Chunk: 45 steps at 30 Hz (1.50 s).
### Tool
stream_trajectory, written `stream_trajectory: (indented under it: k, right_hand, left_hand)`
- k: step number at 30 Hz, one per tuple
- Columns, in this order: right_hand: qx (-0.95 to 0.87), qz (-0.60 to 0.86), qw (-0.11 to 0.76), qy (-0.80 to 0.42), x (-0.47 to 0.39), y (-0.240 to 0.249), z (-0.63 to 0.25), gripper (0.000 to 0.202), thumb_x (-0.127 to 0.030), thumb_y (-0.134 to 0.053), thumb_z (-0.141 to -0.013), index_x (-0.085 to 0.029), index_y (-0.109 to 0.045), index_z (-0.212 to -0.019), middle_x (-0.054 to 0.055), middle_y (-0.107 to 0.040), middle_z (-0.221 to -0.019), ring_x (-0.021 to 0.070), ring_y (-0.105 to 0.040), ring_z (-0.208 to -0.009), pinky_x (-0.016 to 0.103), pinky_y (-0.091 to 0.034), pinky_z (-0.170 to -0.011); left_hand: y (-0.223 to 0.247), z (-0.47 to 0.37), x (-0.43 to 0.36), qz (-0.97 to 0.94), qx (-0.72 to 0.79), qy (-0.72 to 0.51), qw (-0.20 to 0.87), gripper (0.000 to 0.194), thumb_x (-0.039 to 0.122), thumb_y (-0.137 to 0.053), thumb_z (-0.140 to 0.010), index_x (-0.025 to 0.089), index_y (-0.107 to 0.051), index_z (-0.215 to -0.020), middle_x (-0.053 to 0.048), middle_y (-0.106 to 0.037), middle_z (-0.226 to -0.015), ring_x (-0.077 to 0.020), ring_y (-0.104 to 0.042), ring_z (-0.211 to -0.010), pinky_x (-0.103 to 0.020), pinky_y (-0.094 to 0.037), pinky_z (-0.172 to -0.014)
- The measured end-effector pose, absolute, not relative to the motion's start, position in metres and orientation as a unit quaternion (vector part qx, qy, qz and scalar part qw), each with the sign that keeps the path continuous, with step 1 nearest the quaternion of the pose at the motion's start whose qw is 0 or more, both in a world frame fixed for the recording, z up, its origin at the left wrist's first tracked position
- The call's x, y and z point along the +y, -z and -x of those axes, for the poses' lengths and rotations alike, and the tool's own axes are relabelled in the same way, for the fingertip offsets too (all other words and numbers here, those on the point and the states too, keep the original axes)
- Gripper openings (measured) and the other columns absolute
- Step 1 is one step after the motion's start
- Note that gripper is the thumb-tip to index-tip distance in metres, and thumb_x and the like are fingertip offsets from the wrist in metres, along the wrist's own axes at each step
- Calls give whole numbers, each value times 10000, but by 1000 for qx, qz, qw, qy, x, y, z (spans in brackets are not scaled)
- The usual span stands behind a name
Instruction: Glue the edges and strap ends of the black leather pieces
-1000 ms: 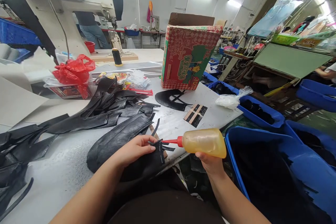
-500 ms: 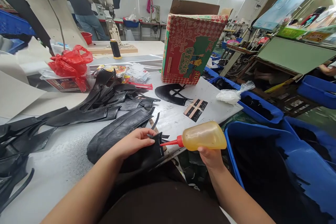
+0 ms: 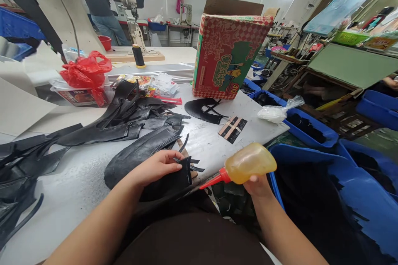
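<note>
My left hand (image 3: 160, 167) pinches the edge of a black leather piece (image 3: 169, 182) at the table's front edge, where thin black straps stick out to the right. My right hand (image 3: 256, 184) is closed round a squeeze bottle (image 3: 250, 163) of yellowish liquid. Its red nozzle (image 3: 214, 179) points left and down, a little to the right of the leather and apart from it. Behind my left hand lies a stack of black leather pieces (image 3: 137, 155). One curved black piece (image 3: 202, 109) and a small striped block (image 3: 233, 129) rest farther back.
A red and green carton (image 3: 230, 58) stands at the back of the table (image 3: 205, 145). Left are a sewing machine (image 3: 77, 0), a thread spool (image 3: 138, 56) and a red bag (image 3: 87, 72). Blue bins (image 3: 351, 178) holding black pieces sit at the right. A person (image 3: 104, 16) stands in the background.
The bottle in my right hand has moved right and slightly down, so its nozzle has come away from the leather's edge. My left hand keeps its grip.
</note>
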State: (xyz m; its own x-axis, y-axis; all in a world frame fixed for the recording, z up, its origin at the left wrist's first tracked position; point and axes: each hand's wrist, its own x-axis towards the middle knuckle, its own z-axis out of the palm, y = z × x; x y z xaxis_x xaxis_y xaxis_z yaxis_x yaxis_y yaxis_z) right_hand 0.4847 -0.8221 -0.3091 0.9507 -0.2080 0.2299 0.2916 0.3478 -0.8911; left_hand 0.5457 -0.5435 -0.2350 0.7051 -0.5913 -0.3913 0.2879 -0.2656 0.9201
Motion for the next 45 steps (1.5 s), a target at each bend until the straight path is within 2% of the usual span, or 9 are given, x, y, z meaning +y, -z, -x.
stream_trajectory:
  k: [6,10,15,18,20,24,29,34,45]
  right_hand:
    - [-22,499,856,135,-833,289,-524,467,-666,-679,-622,-295,-649,-904,-3,-653,-791,131,-516,-489,220,-375,-349]
    - [-41,487,867,94,-815,277,-556,507,-658,-710,-584,-296,-640,-932,10,-662,-868,154,-564,-569,214,-380,-363]
    - [-80,480,872,51,-779,281,-600,454,-588,-752,-586,-262,-638,-880,7,-677,-800,164,-598,-583,226,-447,-404]
    - [-106,499,859,28,-763,282,-623,485,-557,-767,-577,-248,-625,-923,9,-677,-792,167,-603,-579,231,-466,-402]
    - [-113,505,856,14,-755,280,-635,544,-531,-802,-525,-242,-617,-947,6,-674,-780,166,-603,-568,227,-471,-395]
    - [-127,525,842,11,-744,276,-654,618,-502,-840,-450,-236,-605,-956,1,-668,-753,170,-614,-585,222,-485,-409]
    - [-149,566,811,15,-739,273,-670,578,-477,-840,-462,-221,-601,-921,9,-663,-772,193,-630,-658,230,-493,-424]
    - [-156,570,806,15,-736,267,-671,602,-440,-845,-472,-223,-590,-972,13,-661,-829,202,-624,-732,223,-494,-436]
    - [-168,571,803,10,-734,268,-675,579,-383,-862,-476,-213,-584,-955,4,-649,-817,177,-593,-690,224,-483,-442]
  left_hand:
    - [213,-563,-519,-877,-136,219,405,310,369,-606,-703,195,-674,-951,-33,-701,-878,-236,-622,-826,-297,-442,-729]
    - [217,-593,-512,-966,-37,88,240,268,371,-536,-764,197,-647,-934,-71,-679,-957,-265,-601,-905,-316,-414,-768]
    - [240,-611,-517,-988,1,71,137,511,449,-647,-673,147,-586,-1081,-181,-567,-1159,-360,-488,-1100,-395,-395,-844]
    - [248,-613,-518,-984,8,72,162,481,398,-690,-632,177,-591,-1048,-162,-583,-1129,-358,-486,-1090,-412,-388,-845]
    - [251,-614,-515,-977,-2,66,201,385,343,-716,-595,188,-612,-932,-131,-618,-1046,-340,-511,-1043,-398,-385,-839]
    - [258,-619,-505,-926,-45,81,366,177,282,-646,-613,198,-580,-754,-42,-639,-838,-254,-573,-857,-337,-414,-764]
    - [263,-621,-496,-821,-71,141,549,257,314,-617,-611,179,-587,-827,-24,-653,-838,-233,-593,-836,-330,-445,-767]
    - [264,-621,-497,-803,-77,163,569,289,324,-642,-608,173,-601,-851,-18,-658,-850,-234,-596,-860,-336,-449,-790]
    - [262,-620,-497,-786,-86,173,587,269,314,-650,-622,166,-594,-839,-12,-645,-847,-216,-588,-842,-328,-433,-789]
